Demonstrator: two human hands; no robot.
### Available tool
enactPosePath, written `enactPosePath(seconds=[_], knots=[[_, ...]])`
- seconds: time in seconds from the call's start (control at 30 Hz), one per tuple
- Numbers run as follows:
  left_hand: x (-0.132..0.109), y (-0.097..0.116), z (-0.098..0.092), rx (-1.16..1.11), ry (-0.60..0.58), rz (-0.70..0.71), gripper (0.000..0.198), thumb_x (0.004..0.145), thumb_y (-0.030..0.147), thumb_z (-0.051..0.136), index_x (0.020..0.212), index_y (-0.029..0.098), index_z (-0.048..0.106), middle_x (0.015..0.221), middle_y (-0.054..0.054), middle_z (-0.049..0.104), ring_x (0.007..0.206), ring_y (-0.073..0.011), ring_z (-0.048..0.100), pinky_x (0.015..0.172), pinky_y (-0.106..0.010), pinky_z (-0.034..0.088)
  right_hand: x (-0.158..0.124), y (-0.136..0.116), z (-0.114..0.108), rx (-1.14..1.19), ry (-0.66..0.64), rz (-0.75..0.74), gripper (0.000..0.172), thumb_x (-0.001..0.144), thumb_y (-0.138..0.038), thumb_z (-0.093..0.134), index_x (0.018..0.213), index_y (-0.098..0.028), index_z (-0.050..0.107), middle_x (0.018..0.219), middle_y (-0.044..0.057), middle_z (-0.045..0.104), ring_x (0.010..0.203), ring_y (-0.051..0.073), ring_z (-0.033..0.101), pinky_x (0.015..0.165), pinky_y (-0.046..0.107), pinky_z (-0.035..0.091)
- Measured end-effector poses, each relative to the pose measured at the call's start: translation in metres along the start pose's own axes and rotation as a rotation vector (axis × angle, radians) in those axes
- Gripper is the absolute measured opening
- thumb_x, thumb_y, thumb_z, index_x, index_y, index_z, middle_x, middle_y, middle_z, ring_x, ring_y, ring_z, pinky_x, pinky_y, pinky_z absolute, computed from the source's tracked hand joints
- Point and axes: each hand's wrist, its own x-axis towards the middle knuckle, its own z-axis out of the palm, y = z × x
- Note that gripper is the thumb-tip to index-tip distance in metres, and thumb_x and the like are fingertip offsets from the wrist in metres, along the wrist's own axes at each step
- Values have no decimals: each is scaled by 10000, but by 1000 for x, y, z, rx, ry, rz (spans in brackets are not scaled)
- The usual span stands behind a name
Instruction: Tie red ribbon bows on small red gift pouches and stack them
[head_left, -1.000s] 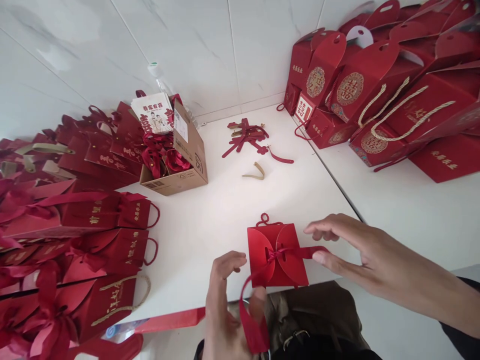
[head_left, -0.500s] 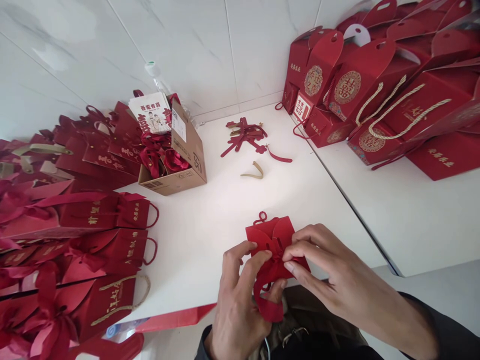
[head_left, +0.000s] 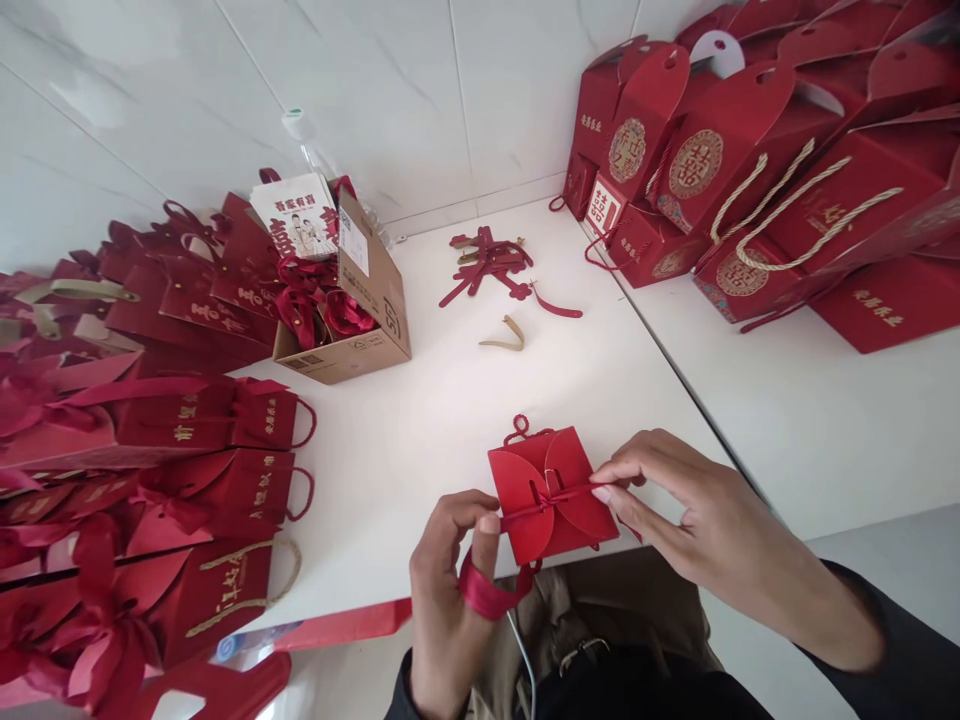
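Note:
A small red gift box [head_left: 534, 462] with curved, overlapping flaps sits at the near edge of the white table. Across its top runs a dark red ribbon [head_left: 552, 500], crossed in a knot at the slots in the flaps. My left hand [head_left: 454, 575] pinches one side of the ribbon, and a loop of it wraps around my thumb. On the other side, my right hand [head_left: 660, 500] pinches the ribbon between thumb and forefinger. Both hands are closed, one on each side of the box. A twisted cord handle [head_left: 519, 428] sticks out at the box's far side.
Finished-looking red boxes with bows [head_left: 150, 500] crowd the left. A cardboard box [head_left: 352, 360] holds ribbons and printed cards [head_left: 296, 215]. Loose red straps [head_left: 487, 265] and a beige strip [head_left: 506, 337] lie mid-table. Stacked red boxes [head_left: 694, 165] stand at right, beyond the table seam.
My hands have moved apart, drawing the ribbon taut across the box. The knot now lies narrow over the flaps, whose curved edges show. The view has shifted slightly.

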Motion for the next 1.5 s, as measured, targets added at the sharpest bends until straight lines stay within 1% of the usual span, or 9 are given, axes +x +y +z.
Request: enactPosePath(seconds=[0.13,0.27,0.4,0.57,0.73,1.03,1.17,1.33,1.5], knots=[[6,3,-17,-601,33,-400,352,949,532,612,971,194,709,590,18,552,589,-144,551,625,-268,478,-1,4,-6,75,-66,125,177,1006,-406,559,1138,-316,636,1108,39,681,928,207,661,532,264,458],[-2,2,-21,-925,-68,-588,607,789,598,750,1190,143,723,848,-59,612,680,-163,558,616,-300,492,-3,8,-11,159,-150,275,276,973,-526,572,1133,-317,653,1037,26,710,845,203,654,536,270,447],[-17,0,-11,-611,-45,-362,412,900,520,690,1174,217,746,913,-58,637,816,-176,559,778,-295,482,-2,5,-17,204,-192,260,295,977,-538,550,872,-279,648,855,22,664,728,190,597,493,282,369],[-10,14,5,-431,18,-94,248,1008,417,574,940,245,740,1106,-46,695,1112,-220,584,987,-321,429,4,-6,-20,491,-127,270,329,951,-559,604,823,-256,598,1085,57,700,829,201,616,604,299,455],[1,17,18,-583,-42,-61,301,1054,372,490,875,236,689,699,3,642,836,-169,637,815,-278,472,14,0,-4,734,-139,260,318,994,-533,580,849,-251,557,889,20,681,764,170,568,716,309,455],[4,41,18,48,-108,50,187,1036,308,508,1073,223,670,833,-8,629,723,-142,569,683,-278,460,19,-29,-14,337,-7,207,250,1006,-468,567,885,-254,611,768,-20,616,649,137,546,540,244,429],[9,50,24,307,-234,265,38,937,185,578,926,214,601,864,-20,612,799,-188,551,709,-333,431,24,-55,-20,290,-141,-97,61,982,-322,637,976,-274,675,890,-30,714,758,125,655,681,226,531],[16,45,24,154,-228,160,268,1044,269,464,793,230,551,741,-4,594,853,-200,604,813,-366,450,35,-44,-21,175,-204,-312,347,1045,-213,490,1386,-246,544,1332,48,668,1226,177,614,1042,313,490],[16,47,17,72,-241,10,375,1048,386,470,732,222,589,755,-25,644,835,-193,610,779,-344,450,38,-26,-29,81,-240,-192,143,1038,-263,515,1029,-231,654,998,12,720,751,137,657,697,274,526]])
